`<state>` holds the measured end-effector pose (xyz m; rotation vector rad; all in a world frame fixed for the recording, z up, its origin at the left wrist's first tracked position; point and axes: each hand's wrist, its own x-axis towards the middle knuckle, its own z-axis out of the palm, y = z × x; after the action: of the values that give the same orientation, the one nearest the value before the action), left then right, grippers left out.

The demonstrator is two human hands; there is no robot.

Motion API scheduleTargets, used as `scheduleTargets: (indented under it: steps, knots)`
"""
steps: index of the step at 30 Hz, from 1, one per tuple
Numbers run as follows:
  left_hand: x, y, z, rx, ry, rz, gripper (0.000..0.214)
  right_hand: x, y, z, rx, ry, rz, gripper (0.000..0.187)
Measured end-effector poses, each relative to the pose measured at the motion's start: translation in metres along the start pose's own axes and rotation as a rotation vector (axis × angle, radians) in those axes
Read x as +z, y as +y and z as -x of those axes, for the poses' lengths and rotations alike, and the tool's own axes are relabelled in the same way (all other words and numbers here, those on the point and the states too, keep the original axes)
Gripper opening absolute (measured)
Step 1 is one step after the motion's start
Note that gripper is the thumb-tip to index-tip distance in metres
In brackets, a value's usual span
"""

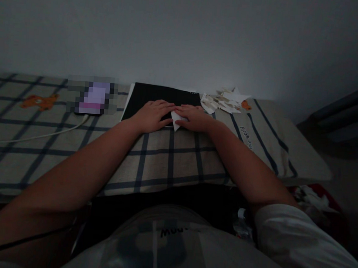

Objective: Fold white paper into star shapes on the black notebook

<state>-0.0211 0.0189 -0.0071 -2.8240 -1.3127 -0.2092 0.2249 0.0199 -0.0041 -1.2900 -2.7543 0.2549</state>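
A small piece of folded white paper [176, 120], pointed at its lower end, lies between my hands at the front edge of a black-covered notebook [157, 92]. My left hand [155, 115] rests palm down on the cover, fingers stretched out to the right, thumb apart. Its fingertips and thumb come up to the paper's left side. My right hand [197, 118] covers the right part of the paper, fingers over the top and thumb on its lower part, holding it down. The rest of the paper is hidden under this hand.
A heap of white paper scraps [224, 101] lies right of the notebook, by a small orange piece [245, 105]. A phone [92, 98] with a white cable [65, 131] and an orange shape [40, 101] are at left. The checked tablecloth [155, 157] meets the wall behind.
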Motion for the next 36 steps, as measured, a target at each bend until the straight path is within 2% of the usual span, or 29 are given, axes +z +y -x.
scheduleTargets:
  steps: [3, 8, 11, 17, 22, 28, 33, 36]
  knots:
    - [-0.002, 0.006, -0.002, -0.019, -0.036, 0.007, 0.062, 0.001, 0.003, -0.001, -0.004, 0.017, -0.020, 0.067]
    - [-0.005, 0.016, -0.004, -0.082, -0.039, 0.014, 0.059, 0.007, 0.019, -0.005, -0.085, 0.110, -0.081, 0.050]
    - [-0.006, 0.019, -0.003, -0.104, -0.056, 0.000, 0.061, 0.007, 0.026, -0.006, -0.106, 0.106, -0.072, 0.048]
    - [-0.009, 0.021, -0.001, -0.110, -0.108, -0.013, 0.069, 0.001, 0.024, -0.003, -0.081, 0.057, -0.032, 0.049]
    - [-0.014, 0.025, 0.001, -0.113, -0.152, -0.021, 0.080, -0.001, 0.026, -0.002, -0.093, -0.002, -0.043, 0.060]
    - [-0.013, 0.027, 0.002, -0.107, -0.157, -0.016, 0.086, 0.001, 0.028, 0.000, -0.123, 0.009, -0.044, 0.064]
    - [-0.008, 0.023, 0.004, -0.087, -0.104, -0.010, 0.084, -0.002, 0.027, 0.002, -0.135, 0.108, -0.033, 0.039]
    - [-0.004, 0.018, 0.004, -0.063, -0.060, 0.004, 0.079, -0.002, 0.027, 0.002, -0.140, 0.126, -0.013, 0.033]
